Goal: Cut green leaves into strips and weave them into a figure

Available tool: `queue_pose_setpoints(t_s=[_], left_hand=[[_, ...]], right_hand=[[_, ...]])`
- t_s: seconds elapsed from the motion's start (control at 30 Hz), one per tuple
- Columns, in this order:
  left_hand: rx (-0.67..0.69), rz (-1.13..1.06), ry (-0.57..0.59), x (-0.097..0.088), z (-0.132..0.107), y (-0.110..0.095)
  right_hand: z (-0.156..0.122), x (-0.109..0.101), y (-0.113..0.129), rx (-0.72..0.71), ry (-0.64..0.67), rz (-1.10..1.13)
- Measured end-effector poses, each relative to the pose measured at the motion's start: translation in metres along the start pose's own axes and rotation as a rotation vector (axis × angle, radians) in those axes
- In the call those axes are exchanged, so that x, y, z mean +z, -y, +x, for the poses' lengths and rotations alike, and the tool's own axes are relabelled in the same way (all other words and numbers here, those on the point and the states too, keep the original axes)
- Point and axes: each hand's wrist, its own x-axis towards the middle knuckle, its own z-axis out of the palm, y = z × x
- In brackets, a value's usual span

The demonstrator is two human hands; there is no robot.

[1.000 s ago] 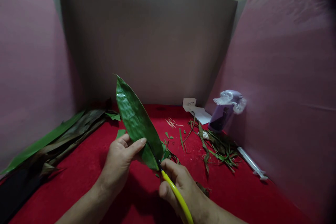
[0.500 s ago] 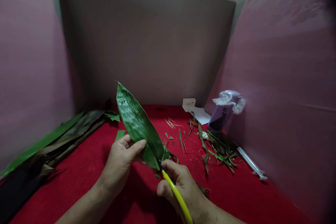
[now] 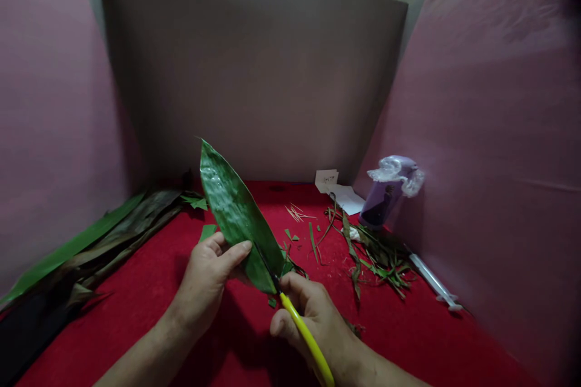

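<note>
A broad, glossy green leaf point(image 3: 236, 205) is held up in front of me, its pointed tip toward the upper left. My left hand point(image 3: 215, 269) pinches its lower left edge, thumb on top and fingers partly hidden beneath. My right hand point(image 3: 313, 320) is closed round a cutting tool with a yellow handle point(image 3: 302, 329), which looks like scissors. Its dark blade lies along the leaf near the lower end; how far the blades are apart I cannot tell. Small green leaf scraps lie on the red cloth point(image 3: 390, 338) beyond my hands.
Long green and dried leaves point(image 3: 113, 230) lie at the left. Toothpicks point(image 3: 297, 213), white paper point(image 3: 345, 199) and a pile of leaf strips point(image 3: 381, 254) are behind. To the right stand a purple container with plastic wrap point(image 3: 385, 199) and a syringe point(image 3: 436, 282). Walls enclose three sides.
The leaf's tip has shifted very slightly up and left. Both hands keep their holds in almost the same place.
</note>
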Motion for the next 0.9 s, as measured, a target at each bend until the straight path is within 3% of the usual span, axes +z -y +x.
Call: queue_pose_setpoints(t_s=[0.4, 0.57, 0.9], left_hand=[[-0.013, -0.018, 0.081, -0.002, -0.001, -0.003], [-0.017, -0.018, 0.104, -0.001, -0.001, -0.002], [-0.035, -0.016, 0.102, -0.003, 0.0, 0.0]], right_hand=[[-0.002, 0.0, 0.007, -0.099, 0.077, -0.012], [0.0, -0.001, 0.001, -0.082, 0.043, -0.067], [0.002, 0.002, -0.003, -0.026, -0.046, 0.036]])
